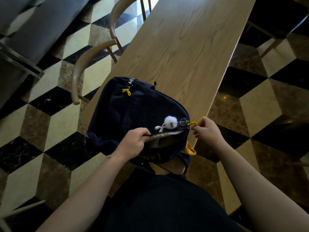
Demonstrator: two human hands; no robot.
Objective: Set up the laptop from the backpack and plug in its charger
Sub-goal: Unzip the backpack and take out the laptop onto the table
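Note:
A dark navy backpack (133, 108) lies flat on the near end of a long wooden table (184, 47). Its main zipper is partly drawn apart, and a pale lining shows in the gap. My left hand (133, 141) pinches the fabric at the left edge of that gap. My right hand (204, 127) grips the yellow zipper pull (192, 123) at the bag's right side. A white fluffy keychain charm (169, 123) hangs from a ring beside the pull. No laptop or charger is visible.
Two curved wooden chairs (83, 64) stand along the table's left side. A dark chair (275, 22) sits at the far right. The floor is a checkered pattern of black, cream and brown tiles. A yellow strap (189, 149) hangs off the table edge.

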